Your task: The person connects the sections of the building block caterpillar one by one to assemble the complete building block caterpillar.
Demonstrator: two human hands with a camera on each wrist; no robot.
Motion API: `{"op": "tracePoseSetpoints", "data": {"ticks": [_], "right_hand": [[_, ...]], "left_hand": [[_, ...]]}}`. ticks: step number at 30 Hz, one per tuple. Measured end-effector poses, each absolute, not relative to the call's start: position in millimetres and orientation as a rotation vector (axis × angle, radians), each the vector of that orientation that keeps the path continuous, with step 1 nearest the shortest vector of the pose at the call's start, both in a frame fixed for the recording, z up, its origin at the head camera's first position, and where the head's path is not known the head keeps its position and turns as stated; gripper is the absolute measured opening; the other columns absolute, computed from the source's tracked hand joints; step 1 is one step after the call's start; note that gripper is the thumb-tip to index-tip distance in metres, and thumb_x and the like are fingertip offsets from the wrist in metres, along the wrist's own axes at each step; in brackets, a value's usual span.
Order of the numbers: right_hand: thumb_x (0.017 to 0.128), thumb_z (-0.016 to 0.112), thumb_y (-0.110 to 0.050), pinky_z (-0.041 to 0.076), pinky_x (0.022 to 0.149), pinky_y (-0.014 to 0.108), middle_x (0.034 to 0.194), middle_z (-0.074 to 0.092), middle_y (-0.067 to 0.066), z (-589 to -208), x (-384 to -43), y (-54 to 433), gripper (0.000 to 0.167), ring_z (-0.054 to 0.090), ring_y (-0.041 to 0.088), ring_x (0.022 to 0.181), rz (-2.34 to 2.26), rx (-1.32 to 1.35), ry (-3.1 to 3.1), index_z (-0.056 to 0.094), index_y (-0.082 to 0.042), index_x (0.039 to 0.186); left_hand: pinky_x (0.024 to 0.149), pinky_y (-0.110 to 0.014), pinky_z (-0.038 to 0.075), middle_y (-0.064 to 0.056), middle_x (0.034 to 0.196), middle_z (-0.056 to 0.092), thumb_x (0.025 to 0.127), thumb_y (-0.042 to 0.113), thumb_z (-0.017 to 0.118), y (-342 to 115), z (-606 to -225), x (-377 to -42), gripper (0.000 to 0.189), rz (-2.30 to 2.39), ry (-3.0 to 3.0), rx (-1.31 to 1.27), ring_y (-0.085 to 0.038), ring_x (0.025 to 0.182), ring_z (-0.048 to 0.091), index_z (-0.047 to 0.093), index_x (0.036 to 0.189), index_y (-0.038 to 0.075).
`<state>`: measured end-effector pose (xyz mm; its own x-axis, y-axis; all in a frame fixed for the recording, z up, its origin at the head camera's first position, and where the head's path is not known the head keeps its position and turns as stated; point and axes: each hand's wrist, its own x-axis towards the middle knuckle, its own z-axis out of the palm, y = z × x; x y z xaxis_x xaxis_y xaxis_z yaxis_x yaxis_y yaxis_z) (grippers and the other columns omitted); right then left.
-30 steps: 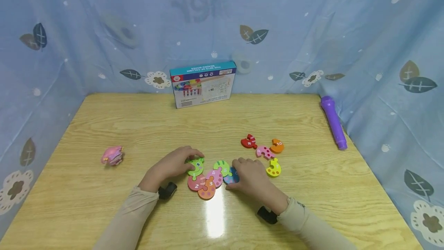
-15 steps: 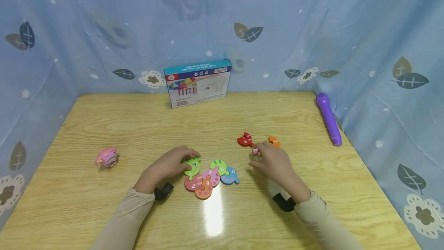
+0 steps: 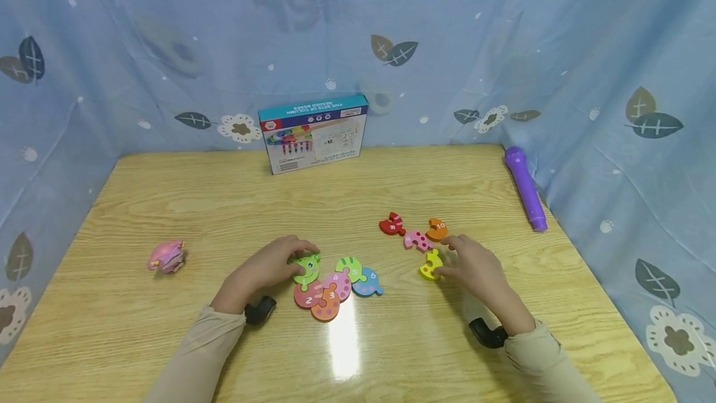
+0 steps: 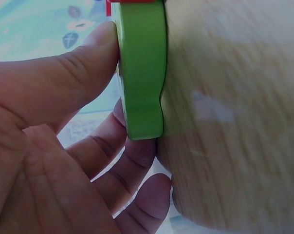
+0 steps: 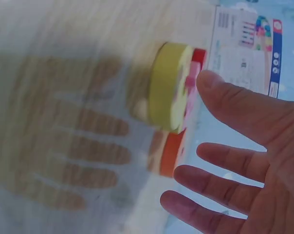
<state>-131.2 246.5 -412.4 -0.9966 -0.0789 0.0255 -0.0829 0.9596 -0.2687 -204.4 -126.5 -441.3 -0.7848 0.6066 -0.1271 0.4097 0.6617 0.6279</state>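
My left hand [image 3: 272,267] holds the green caterpillar-head puzzle piece [image 3: 306,270], numbered 1. In the left wrist view the thumb presses on top of the green piece [image 4: 143,73] and the fingers curl by its edge. Joined to it is a curved row of pieces: red 2 [image 3: 308,295], orange 3 [image 3: 326,310], pink 4 [image 3: 338,287], green 5 [image 3: 350,270] and blue 6 [image 3: 366,283]. My right hand [image 3: 475,266] hovers with spread fingers beside the yellow piece [image 3: 429,266]. The right wrist view shows a gap between fingers and yellow piece [image 5: 164,87].
Beyond the yellow piece lie loose pieces: red 8 [image 3: 392,225], pink 9 [image 3: 417,240] and orange 10 [image 3: 437,229]. A box [image 3: 314,135] stands at the back. A purple toy microphone [image 3: 526,188] lies at right, a pink toy [image 3: 167,257] at left.
My right hand has left the blue 6 piece and moved right, across the pink 9 piece, to the yellow piece. The left hand stays on the green head as the view shifts slightly.
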Motion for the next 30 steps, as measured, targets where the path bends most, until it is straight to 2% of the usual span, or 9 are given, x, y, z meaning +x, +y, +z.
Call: {"op": "tracePoseSetpoints", "data": {"ticks": [6,15,19,25,30], "right_hand": [[0.068,0.08,-0.031,0.047,0.058,0.036,0.1,0.061,0.01,-418,-131,252,0.058,0.059,0.022,0.078,0.418,0.158,-3.096,0.059,-0.005,0.115],[0.064,0.08,-0.043,0.047,0.06,0.036,0.096,0.061,0.005,-425,-132,243,0.066,0.058,0.02,0.078,0.469,0.164,-3.12,0.06,-0.008,0.116],[0.066,0.08,-0.039,0.043,0.056,0.032,0.091,0.06,0.003,-429,-132,237,0.062,0.054,0.017,0.071,0.439,0.177,-3.12,0.06,-0.009,0.116],[0.068,0.08,-0.033,0.046,0.059,0.036,0.102,0.063,0.008,-432,-130,230,0.052,0.059,0.02,0.077,0.364,0.257,-3.083,0.062,-0.009,0.111],[0.069,0.079,-0.034,0.043,0.054,0.031,0.095,0.062,0.005,-431,-126,224,0.052,0.054,0.016,0.069,0.336,0.244,-3.105,0.062,-0.01,0.112]], "left_hand": [[0.087,-0.041,0.043,-0.001,0.102,0.057,0.084,0.008,0.066,-128,-441,-204,0.034,0.85,2.558,0.805,-0.019,0.096,0.053,0.062,0.116,0.019],[0.086,-0.04,0.044,-0.001,0.102,0.057,0.083,0.008,0.066,-127,-440,-204,0.034,0.854,2.556,0.824,-0.019,0.095,0.053,0.062,0.116,0.017],[0.086,-0.04,0.044,-0.001,0.102,0.057,0.083,0.008,0.066,-127,-439,-204,0.034,0.855,2.554,0.823,-0.019,0.095,0.053,0.062,0.116,0.017],[0.087,-0.041,0.044,-0.001,0.102,0.057,0.083,0.008,0.066,-126,-438,-203,0.034,0.857,2.553,0.807,-0.019,0.095,0.053,0.063,0.116,0.017],[0.087,-0.041,0.044,-0.001,0.102,0.058,0.083,0.007,0.066,-126,-438,-203,0.034,0.866,2.547,0.807,-0.019,0.096,0.053,0.063,0.116,0.016]]}}
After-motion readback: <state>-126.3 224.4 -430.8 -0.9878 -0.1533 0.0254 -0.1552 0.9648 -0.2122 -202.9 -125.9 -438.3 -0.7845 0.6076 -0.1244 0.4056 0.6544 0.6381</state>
